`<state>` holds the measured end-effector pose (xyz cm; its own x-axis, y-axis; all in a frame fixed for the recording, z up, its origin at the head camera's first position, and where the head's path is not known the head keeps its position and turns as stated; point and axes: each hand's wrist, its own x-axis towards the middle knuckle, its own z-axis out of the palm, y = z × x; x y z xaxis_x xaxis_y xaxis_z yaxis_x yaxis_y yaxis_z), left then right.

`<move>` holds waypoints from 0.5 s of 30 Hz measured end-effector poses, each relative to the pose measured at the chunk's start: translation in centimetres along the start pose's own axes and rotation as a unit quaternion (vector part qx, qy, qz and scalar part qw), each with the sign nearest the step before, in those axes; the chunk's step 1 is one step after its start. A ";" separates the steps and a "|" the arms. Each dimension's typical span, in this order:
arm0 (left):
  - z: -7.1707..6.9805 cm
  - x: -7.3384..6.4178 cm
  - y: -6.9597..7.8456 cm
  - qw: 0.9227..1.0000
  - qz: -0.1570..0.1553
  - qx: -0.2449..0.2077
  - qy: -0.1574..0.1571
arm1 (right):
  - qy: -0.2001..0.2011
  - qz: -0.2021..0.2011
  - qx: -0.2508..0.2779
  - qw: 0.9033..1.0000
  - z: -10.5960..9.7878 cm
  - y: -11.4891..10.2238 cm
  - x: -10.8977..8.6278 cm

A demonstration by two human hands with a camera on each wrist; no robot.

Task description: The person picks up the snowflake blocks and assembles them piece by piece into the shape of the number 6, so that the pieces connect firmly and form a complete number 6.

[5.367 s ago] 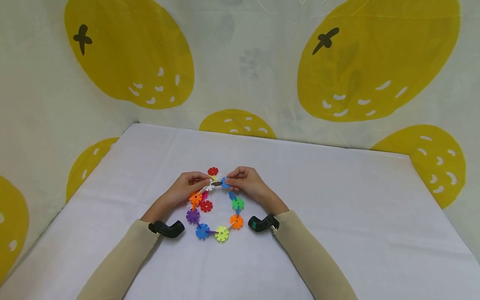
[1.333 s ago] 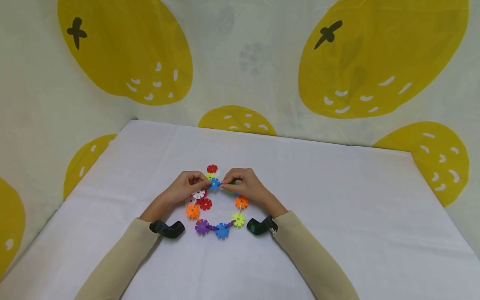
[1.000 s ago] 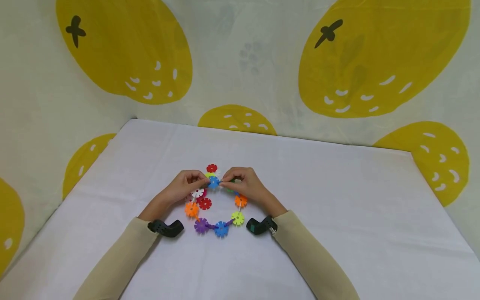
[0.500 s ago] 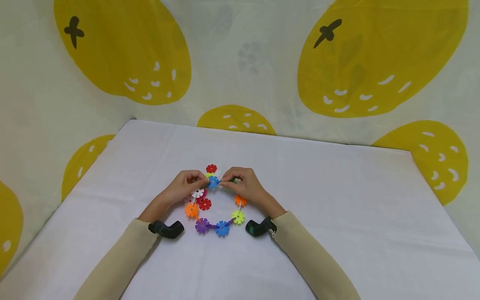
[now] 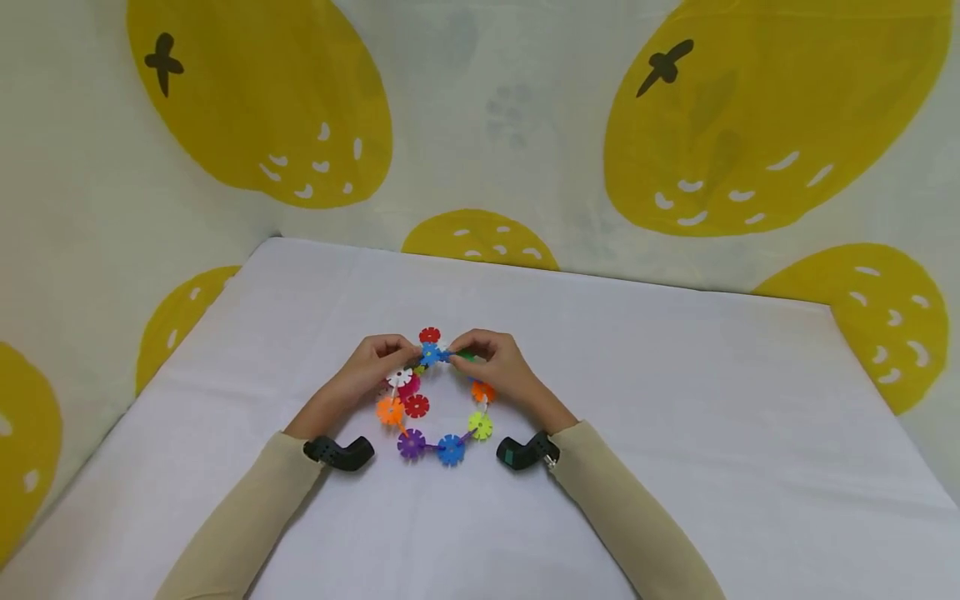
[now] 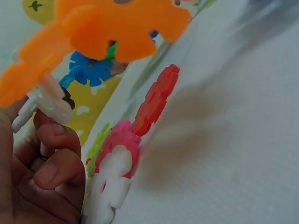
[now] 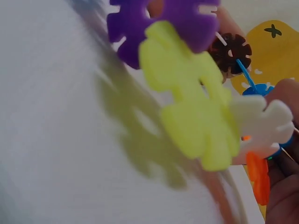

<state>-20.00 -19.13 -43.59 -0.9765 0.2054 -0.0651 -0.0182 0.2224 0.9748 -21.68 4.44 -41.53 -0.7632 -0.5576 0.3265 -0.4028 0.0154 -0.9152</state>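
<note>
A ring-shaped chain of slotted plastic snowflake discs hangs between both hands. My left hand (image 5: pixel 382 362) pinches it at the upper left, by a brown disc (image 7: pixel 232 52) beside a blue disc (image 5: pixel 430 354). At the upper right my right hand (image 5: pixel 491 362) pinches a smaller-looking, edge-on blue disc (image 5: pixel 444 356) touching that one; a green disc is partly hidden behind the fingers. White (image 5: pixel 400 377), orange (image 5: pixel 390 410), purple (image 5: pixel 411 444), blue (image 5: pixel 451 449), yellow-green (image 5: pixel 481 426) and orange (image 5: pixel 483 392) discs make up the visible rest of the chain.
Loose discs lie on the white cloth (image 5: pixel 637 417) behind and inside the ring: a red disc (image 5: pixel 430 334), another red disc (image 5: pixel 417 406), a pink disc (image 5: pixel 409 384) and a yellow-green one (image 6: pixel 97 144). A fruit-patterned curtain (image 5: pixel 495 150) stands behind the table.
Earlier, the right hand held a blue disc across a gap from the chain's other blue piece; now blue discs meet between the hands. The chain's lower discs have shifted right and up.
</note>
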 end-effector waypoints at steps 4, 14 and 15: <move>-0.1 0.1 -0.2 1.000 0.003 -0.010 -0.006 | 0.002 0.010 -0.001 1.000 0.1 0.1 0.0; -0.2 -0.2 -0.2 0.998 0.041 0.018 -0.037 | 0.000 -0.042 -0.076 0.996 0.4 -0.5 -0.2; -0.2 -0.2 -0.2 0.998 0.040 0.023 -0.036 | -0.002 -0.050 -0.086 0.995 0.4 -0.5 -0.2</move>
<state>-19.85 -19.39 -43.75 -0.9562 0.2926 -0.0036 0.0714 0.2452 0.9668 -21.13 4.20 -41.21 -0.7132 -0.5665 0.4128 -0.5576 0.1018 -0.8238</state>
